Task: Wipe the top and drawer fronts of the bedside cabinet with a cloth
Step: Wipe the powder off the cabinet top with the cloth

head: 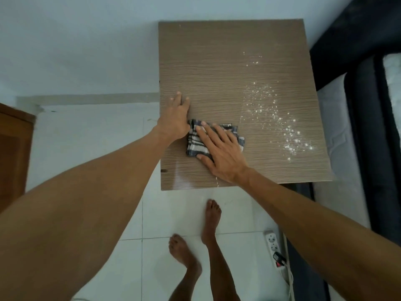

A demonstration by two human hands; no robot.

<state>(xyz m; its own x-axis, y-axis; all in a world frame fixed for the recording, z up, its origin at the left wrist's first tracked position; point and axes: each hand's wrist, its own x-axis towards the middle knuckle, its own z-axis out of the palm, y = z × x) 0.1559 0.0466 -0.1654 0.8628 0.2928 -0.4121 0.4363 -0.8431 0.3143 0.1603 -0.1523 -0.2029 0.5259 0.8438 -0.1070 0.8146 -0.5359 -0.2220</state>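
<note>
the cabinet (217, 61) top carries white specks (280, 118) right of the cloth (195, 142). your right hand (221, 151) lies flat, fingers spread, pressing the cloth; your left hand (176, 115) braces open beside it. sweep rightward with even pressure, gathering specks.

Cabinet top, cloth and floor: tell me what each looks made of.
Cabinet top: seems wood-grain laminate or veneer on board, grey-brown; fine parallel streaks, a faint sheen near the front edge, droplets beading on it.
Cloth: soft woven fabric, probably cotton, dark and white checks, folded and rumpled under the right hand.
Floor: glossy white tiles, likely ceramic, with thin joints.
</note>
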